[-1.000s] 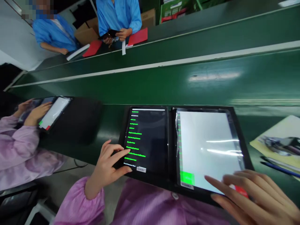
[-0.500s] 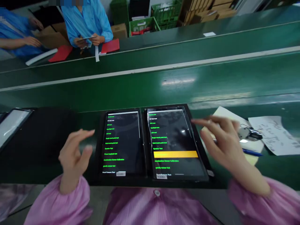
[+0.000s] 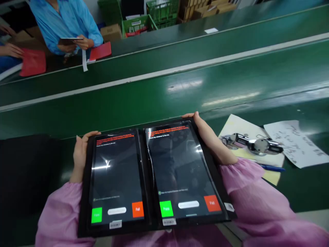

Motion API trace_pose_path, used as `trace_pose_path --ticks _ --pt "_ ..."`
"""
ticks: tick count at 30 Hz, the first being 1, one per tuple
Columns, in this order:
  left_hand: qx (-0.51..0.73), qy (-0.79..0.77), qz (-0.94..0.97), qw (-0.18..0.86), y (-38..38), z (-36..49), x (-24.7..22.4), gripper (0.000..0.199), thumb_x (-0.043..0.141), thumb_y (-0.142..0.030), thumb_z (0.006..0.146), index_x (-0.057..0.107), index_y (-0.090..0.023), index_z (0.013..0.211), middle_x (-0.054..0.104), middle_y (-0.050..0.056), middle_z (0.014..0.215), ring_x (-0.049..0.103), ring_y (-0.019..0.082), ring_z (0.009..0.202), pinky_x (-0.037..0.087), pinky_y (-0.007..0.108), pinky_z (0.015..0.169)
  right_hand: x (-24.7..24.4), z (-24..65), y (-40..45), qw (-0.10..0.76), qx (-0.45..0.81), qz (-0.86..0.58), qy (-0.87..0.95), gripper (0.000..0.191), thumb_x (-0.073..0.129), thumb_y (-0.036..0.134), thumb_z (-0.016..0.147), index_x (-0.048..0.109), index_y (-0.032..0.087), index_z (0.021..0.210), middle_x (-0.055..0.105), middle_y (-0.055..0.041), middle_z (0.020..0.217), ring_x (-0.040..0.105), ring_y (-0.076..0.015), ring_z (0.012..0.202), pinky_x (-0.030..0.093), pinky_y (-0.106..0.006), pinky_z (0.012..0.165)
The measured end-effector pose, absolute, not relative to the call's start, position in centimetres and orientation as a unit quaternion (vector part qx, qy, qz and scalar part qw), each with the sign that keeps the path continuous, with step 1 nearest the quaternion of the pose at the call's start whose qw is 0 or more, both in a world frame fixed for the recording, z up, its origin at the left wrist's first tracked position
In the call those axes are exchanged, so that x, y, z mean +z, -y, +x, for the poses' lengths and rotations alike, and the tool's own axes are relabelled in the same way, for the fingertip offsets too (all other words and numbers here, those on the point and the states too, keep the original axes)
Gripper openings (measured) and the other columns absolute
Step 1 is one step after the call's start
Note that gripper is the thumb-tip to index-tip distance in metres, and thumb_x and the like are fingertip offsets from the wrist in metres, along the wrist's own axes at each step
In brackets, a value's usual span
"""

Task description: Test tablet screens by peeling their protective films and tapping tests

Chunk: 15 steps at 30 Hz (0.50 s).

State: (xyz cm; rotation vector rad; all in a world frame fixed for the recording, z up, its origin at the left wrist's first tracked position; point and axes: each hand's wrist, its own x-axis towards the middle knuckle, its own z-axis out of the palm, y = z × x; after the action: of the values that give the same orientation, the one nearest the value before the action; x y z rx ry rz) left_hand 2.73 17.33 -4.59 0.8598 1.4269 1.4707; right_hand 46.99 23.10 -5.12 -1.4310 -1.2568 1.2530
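Two tablets lie side by side on a black board (image 3: 150, 219), which is raised and tilted at the table's near edge. The left tablet (image 3: 117, 171) and the right tablet (image 3: 180, 164) each show a dark screen with red text at the top, a green Pass box and an orange-red Fail box. My left hand (image 3: 81, 151) is closed around the board's far left corner. At the far right corner my right hand (image 3: 203, 132) grips the board, its fingers partly hidden behind it.
To the right lie a steel wristwatch (image 3: 266, 145), a blue pen (image 3: 272, 168) and handwritten paper (image 3: 299, 144). A black mat (image 3: 23, 178) lies left. Beyond the green conveyor (image 3: 115, 106), a co-worker in blue (image 3: 68, 20) holds a tablet beside red sheets.
Both hands have moved onto the board's far corners, and its near side now overhangs the table edge. The screens switched from a test list to a Pass/Fail page. The view has shifted right.
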Motion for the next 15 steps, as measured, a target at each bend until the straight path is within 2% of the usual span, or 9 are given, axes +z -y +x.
trace_pose_path --ticks 7,10,13,15 --pt "0.594 -0.555 0.358 0.459 -17.6 3.2 -4.4 0.062 0.064 -0.077 0.089 0.075 -0.020 0.109 0.078 0.006 0.111 0.072 0.020 0.095 0.058 0.031 0.084 -4.5 47.0 -22.9 0.401 0.497 -0.575 0.510 0.072 0.044 0.088 0.094 0.070 0.024 0.117 0.074 -0.0052 0.102 0.070 -0.0242 0.085 0.059 -0.034 0.074" --pt "0.590 -0.541 0.363 0.476 -17.6 3.2 -4.6 0.061 0.063 -0.076 0.091 0.074 -0.020 0.112 0.076 0.006 0.110 0.071 0.020 0.094 0.058 0.032 0.085 -3.7 47.7 -22.9 0.389 0.473 -0.584 0.532 0.066 0.051 0.081 0.095 0.070 0.022 0.118 0.074 -0.0089 0.106 0.070 -0.0282 0.090 0.057 -0.038 0.076" --pt "0.591 -0.523 0.364 0.495 -17.6 3.4 -4.9 0.061 0.063 -0.075 0.093 0.073 -0.021 0.119 0.075 0.005 0.111 0.071 0.020 0.098 0.057 0.032 0.090 -2.5 48.7 -22.4 0.403 0.348 -0.587 0.610 0.053 0.064 0.074 0.092 0.071 0.029 0.119 0.072 -0.0120 0.120 0.067 -0.0360 0.112 0.054 -0.049 0.096" --pt "0.596 -0.511 0.365 0.501 -17.6 3.5 -5.3 0.062 0.062 -0.076 0.093 0.072 -0.021 0.121 0.074 0.006 0.113 0.071 0.020 0.102 0.055 0.033 0.094 -1.9 48.8 -22.0 0.380 0.177 -0.529 0.738 0.039 0.058 0.065 0.098 0.071 0.040 0.125 0.071 -0.0107 0.126 0.064 -0.0382 0.123 0.049 -0.058 0.105"
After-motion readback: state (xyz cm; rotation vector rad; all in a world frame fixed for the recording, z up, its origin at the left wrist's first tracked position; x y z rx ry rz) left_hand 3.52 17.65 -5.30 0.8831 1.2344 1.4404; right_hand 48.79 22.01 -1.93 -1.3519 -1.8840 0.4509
